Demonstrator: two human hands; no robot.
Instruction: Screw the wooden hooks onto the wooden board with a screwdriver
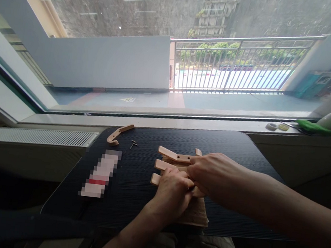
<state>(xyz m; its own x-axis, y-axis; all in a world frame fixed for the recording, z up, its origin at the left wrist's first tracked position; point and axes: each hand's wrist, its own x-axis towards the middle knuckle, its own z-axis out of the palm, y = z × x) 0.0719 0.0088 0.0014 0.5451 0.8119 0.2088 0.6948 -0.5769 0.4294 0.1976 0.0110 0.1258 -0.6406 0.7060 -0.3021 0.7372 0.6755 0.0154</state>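
Note:
A light wooden rack (193, 215) lies on the black ribbed table (133, 200) in front of me, with three wooden hooks (170, 154) sticking out to its left. My left hand (172, 194) is curled on top of the rack, pressing it down. My right hand (212, 173) reaches in from the right, fingers closed over the rack's middle, just above my left hand. What the right fingers pinch is hidden. A single loose wooden hook (119, 133) lies at the table's far left. Small screws (133, 144) lie beside it.
A blurred white and red packet (100, 174) lies on the table's left part. A radiator grille (32, 134) sits to the left. Beyond the table a window sill (183, 122) carries tape rolls (276, 126) and a green cloth (313, 127) at the right.

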